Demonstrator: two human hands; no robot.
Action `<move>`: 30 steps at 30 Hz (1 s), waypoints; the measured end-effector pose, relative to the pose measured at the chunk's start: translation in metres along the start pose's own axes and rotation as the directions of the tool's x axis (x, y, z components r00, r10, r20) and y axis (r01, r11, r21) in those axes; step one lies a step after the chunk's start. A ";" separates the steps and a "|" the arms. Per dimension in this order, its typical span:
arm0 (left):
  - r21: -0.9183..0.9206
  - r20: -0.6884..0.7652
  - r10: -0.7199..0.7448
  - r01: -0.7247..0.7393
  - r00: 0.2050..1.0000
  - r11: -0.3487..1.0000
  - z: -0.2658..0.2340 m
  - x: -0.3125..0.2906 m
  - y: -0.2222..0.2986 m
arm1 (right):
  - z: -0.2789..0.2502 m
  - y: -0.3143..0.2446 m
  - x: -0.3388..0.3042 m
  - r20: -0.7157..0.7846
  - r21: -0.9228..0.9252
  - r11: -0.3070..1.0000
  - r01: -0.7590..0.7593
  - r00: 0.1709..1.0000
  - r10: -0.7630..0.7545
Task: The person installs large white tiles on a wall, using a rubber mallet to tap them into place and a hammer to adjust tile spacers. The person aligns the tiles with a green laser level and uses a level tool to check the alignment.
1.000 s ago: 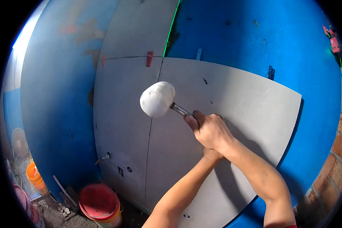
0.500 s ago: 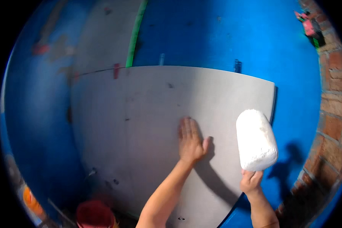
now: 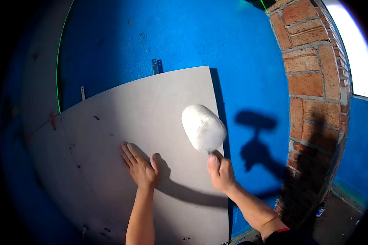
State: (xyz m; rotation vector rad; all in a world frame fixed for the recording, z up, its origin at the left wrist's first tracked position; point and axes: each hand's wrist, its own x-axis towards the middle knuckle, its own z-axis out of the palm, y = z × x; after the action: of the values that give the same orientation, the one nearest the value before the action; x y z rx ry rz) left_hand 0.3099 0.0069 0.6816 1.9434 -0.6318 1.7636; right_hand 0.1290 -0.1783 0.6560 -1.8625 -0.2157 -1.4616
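A large grey slab leans or lies against the blue wall, its right edge standing off enough to cast a thin shadow. My left hand rests flat on the slab, fingers together and stretched upward, thumb out. My right hand is closed round the short handle of a mallet, whose fat white head is raised in front of the slab's right edge. Whether the head touches the slab I cannot tell. Most of the handle is hidden by my fingers.
Small metal brackets stick up along the slab's top edge. A red mark or tab sits at the joint with another panel. A green laser line runs up the wall. Brickwork borders the right, with shadows of my arm and mallet beside it.
The view has turned right, so the slab sits further left and more bricks show. The mallet head now tilts leftward above my right hand. My left hand stays flat on the slab.
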 end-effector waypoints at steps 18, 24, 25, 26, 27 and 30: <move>0.126 -0.017 0.098 -0.095 0.995 0.987 -0.004 -0.002 0.007 | 0.000 0.038 -0.030 0.157 -0.132 0.975 -0.177 0.968 0.197; 0.158 0.153 0.161 -0.185 0.975 0.970 0.005 0.025 0.081 | -0.017 0.076 -0.145 0.264 -0.080 0.883 -0.462 0.845 0.466; 0.113 0.157 0.236 -0.255 0.959 0.960 0.012 0.033 0.106 | -0.023 0.078 -0.156 0.330 -0.073 0.832 -0.551 0.774 0.541; 0.059 0.188 0.319 -0.335 0.929 0.940 0.010 0.040 0.128 | -0.024 0.077 -0.168 0.403 -0.064 0.769 -0.636 0.689 0.603; 0.049 0.135 0.357 -0.366 0.924 0.929 0.014 0.043 0.136 | -0.030 0.073 -0.177 0.405 -0.050 0.761 -0.647 0.683 0.608; 0.003 0.031 0.453 -0.453 0.891 0.891 0.017 0.040 0.133 | -0.039 0.066 -0.206 0.402 0.015 0.774 -0.633 0.713 0.574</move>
State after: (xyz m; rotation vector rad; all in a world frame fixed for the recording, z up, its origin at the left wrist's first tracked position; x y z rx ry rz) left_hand 0.2468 -0.1110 0.7226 1.9409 -1.1687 2.0061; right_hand 0.0662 -0.1874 0.4456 -1.8279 0.1068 -0.6073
